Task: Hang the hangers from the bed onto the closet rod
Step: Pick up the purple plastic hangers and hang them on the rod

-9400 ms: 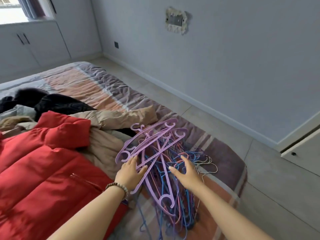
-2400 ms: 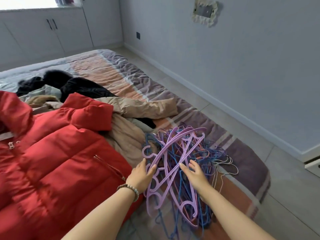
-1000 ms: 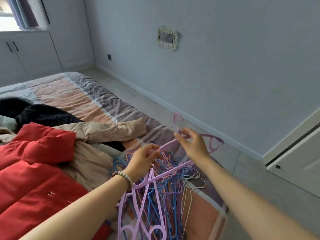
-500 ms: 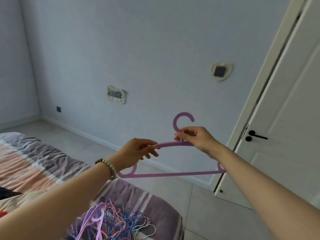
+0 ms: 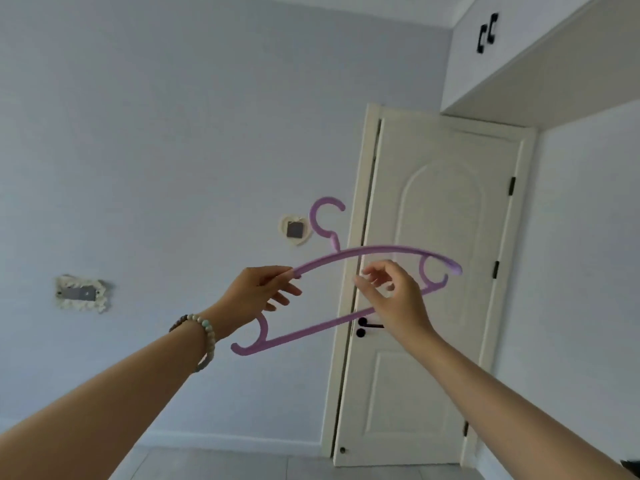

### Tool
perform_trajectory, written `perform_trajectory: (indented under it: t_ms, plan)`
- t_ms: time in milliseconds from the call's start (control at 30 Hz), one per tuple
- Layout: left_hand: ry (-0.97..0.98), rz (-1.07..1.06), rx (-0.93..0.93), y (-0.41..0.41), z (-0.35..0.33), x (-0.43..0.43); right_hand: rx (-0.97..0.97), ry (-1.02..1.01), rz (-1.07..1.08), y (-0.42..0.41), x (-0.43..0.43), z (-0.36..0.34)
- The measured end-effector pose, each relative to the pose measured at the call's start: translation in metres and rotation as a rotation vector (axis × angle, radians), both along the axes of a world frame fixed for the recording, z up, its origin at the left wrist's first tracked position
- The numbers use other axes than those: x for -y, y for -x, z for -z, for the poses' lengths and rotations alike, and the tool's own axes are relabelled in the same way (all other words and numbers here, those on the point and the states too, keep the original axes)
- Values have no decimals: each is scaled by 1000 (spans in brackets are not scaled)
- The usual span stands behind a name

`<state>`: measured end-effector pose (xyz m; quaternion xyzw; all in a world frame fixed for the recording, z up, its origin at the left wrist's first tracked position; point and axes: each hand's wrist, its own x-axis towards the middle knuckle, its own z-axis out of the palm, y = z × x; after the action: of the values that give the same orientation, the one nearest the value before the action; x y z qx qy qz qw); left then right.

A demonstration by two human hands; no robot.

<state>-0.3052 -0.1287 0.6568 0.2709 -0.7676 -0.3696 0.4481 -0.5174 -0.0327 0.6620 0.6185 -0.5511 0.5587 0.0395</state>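
The purple plastic hanger (image 5: 381, 249) is aloft before the door (image 5: 443, 209); the left hand (image 5: 256, 296) pinches its upper arm; the right hand (image 5: 394, 296) curls loosely by the lower bar, grip unclear; likely light, stiff, slick; best taken below the hook.

A cream panelled door (image 5: 440, 375) stands behind the grip, its black lever handle (image 5: 367, 326) just below. A heart-shaped wall plate (image 5: 294, 231) sits above; a frilled switch cover (image 5: 81, 293) lies far left.
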Motion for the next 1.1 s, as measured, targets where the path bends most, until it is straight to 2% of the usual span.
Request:
perform_trajectory:
  t_ms: [67,133,300,433,733,933,1100]
  plan:
    - [44,64,0,29,-26,-17,85,-88,-29,20,-24,-18]
    - [98,136,18,62,-49,-40,199,-92,-30,40,-49,-40]
    - [188,346,38,156,-95,-105,453,36,68,92,-118,-82]
    - [242,456,62,234,-116,-160,552,150,169,146,-181,-96]
    - [263,709,105,397,-134,-273,646,329,332,291,-332,-114]
    - [233,883,69,489,-143,-341,707,429,380,382,-411,-131]
    - [195,907,-5,568,-146,-399,722,517,473,452,-455,-143]
